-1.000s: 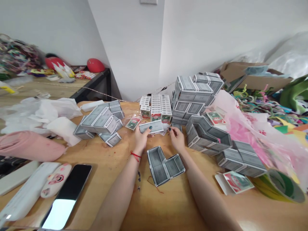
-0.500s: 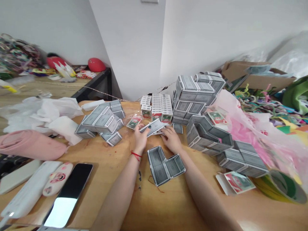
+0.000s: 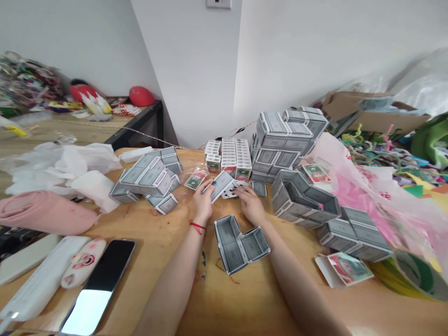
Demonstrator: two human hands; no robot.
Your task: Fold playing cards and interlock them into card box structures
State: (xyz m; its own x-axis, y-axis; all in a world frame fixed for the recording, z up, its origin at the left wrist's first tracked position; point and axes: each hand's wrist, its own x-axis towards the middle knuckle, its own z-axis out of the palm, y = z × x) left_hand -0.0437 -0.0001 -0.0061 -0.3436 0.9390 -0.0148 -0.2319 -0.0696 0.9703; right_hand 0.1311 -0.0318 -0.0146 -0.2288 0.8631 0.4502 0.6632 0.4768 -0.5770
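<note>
My left hand (image 3: pixel 202 203), a red string bracelet at its wrist, pinches a playing card (image 3: pixel 222 185) with a grey patterned back, tilted above the table. Beside it, face-up playing cards (image 3: pixel 229 192) lie near the card boxes. The stretched fingers of my right hand (image 3: pixel 252 205) rest over the right end of these cards. Between my forearms stands an L-shaped open tray folded from grey cards (image 3: pixel 233 247). Another grey card (image 3: pixel 259 188) lies just past my right fingers.
Rows of card boxes (image 3: pixel 228 156) stand ahead, next to a tall stack of grey card blocks (image 3: pixel 280 140). More folded card pieces (image 3: pixel 149 175) sit left. A phone (image 3: pixel 101 280) lies front left; yellow-green tape (image 3: pixel 413 275) and an opened card box (image 3: pixel 350 269) are right.
The card in my left hand has turned more upright and moved slightly left, apart from the face-up cards, which now show more. My right hand stays nearly in place.
</note>
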